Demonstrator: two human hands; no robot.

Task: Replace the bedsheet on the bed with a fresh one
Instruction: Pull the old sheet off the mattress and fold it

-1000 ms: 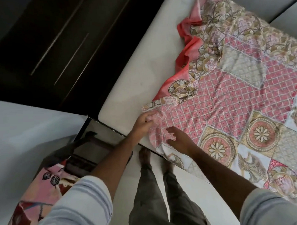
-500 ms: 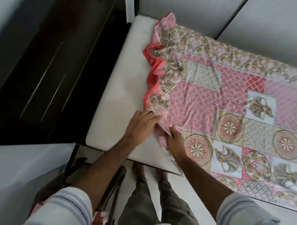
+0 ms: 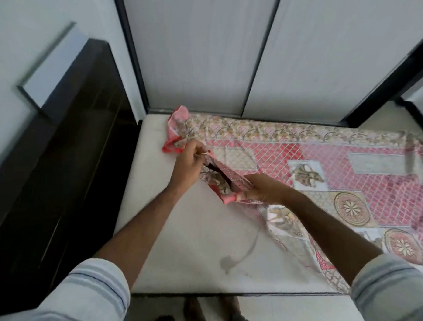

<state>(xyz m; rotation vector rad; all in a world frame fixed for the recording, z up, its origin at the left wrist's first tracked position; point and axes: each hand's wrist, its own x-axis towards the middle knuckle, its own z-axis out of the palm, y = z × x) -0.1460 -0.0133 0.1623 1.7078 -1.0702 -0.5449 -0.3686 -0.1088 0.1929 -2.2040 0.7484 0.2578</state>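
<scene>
Sheet edge pinched by left hand (image 3: 189,165) and gripped by right hand (image 3: 262,189), raised between them; bedsheet (image 3: 327,169) spread beyond right hand, bare mattress (image 3: 184,234) beneath and beside left hand; edge judged best kept taut, drawn evenly toward headboard (image 3: 67,154), far corner unbunched.

We see the bedsheet (image 3: 315,170) lying on the right part of the mattress (image 3: 185,246), its left part bare. The left hand (image 3: 187,167) and the right hand (image 3: 262,189) meet at the sheet's left edge — left hand farther back, right hand nearer us — each holding the raised fabric. The headboard (image 3: 67,154) stands left of the mattress, the wall panels (image 3: 201,51) behind it. Our feet (image 3: 212,313) stand before the near edge.
</scene>
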